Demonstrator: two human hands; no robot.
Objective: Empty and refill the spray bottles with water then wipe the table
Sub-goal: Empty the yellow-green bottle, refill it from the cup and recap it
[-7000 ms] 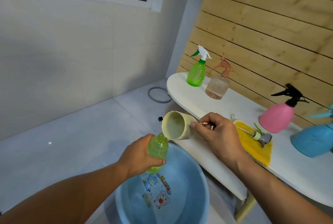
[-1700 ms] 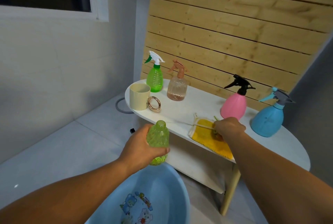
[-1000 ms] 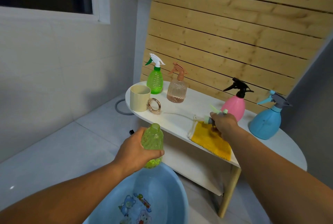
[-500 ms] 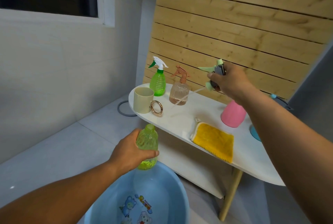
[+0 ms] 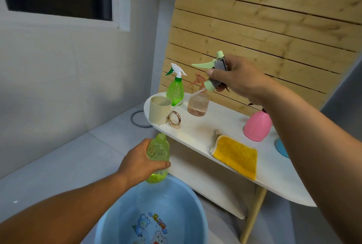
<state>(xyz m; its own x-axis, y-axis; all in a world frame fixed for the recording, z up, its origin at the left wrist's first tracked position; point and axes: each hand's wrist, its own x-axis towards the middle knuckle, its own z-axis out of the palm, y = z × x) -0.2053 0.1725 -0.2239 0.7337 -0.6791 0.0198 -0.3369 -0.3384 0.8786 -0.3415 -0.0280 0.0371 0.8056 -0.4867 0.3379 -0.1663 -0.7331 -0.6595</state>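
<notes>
My left hand (image 5: 140, 162) grips an open-necked yellow-green bottle (image 5: 158, 156) upright above the blue basin (image 5: 117, 222). My right hand (image 5: 235, 79) holds its pale green and grey spray head (image 5: 216, 72) high over the white table (image 5: 197, 128), the clear dip tube (image 5: 188, 98) hanging down to the left. On the table stand a green spray bottle (image 5: 175, 88), a clear peach one (image 5: 198, 100), a pink one (image 5: 257, 126) and a blue one (image 5: 281, 148) mostly hidden by my right arm. A yellow cloth (image 5: 235, 156) lies near the front edge.
A beige cup (image 5: 159, 110) with a gold ring handle stands at the table's left end. A wooden slat panel (image 5: 264, 34) backs the table. A grey ring (image 5: 140, 119) lies on the tiled floor. A lower shelf (image 5: 207, 183) and a table leg (image 5: 252, 216) sit beneath.
My right hand has picked the spray head up off the yellow cloth and raised it well above the table. The left hand keeps the bottle over the basin, slightly lower.
</notes>
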